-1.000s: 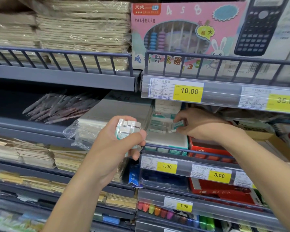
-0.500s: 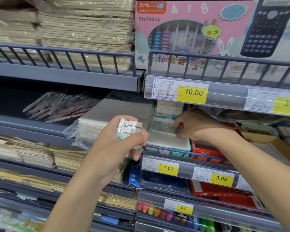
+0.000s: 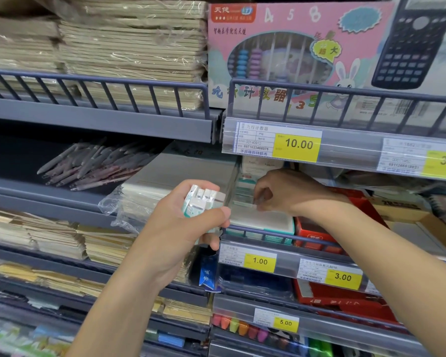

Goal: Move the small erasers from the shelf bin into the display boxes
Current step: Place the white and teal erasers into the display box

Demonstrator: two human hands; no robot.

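Observation:
My left hand grips a bundle of several small white erasers with teal wrappers, held in front of the middle shelf. My right hand reaches under the upper price rail, its fingers curled down. The fingertips pinch a small eraser at the row of erasers standing in the white and teal display box. The hand hides most of that eraser. The display box sits behind the wire front rail of the shelf, just right of my left hand.
A red box stands right of the display box. A plastic-wrapped white stack lies to its left, with loose pens further left. Price rails run along the shelf fronts. Notebooks and an abacus box fill the top shelf.
My right hand carried one eraser from open air down and leftward into the display box row. My left hand stayed almost still with its bundle.

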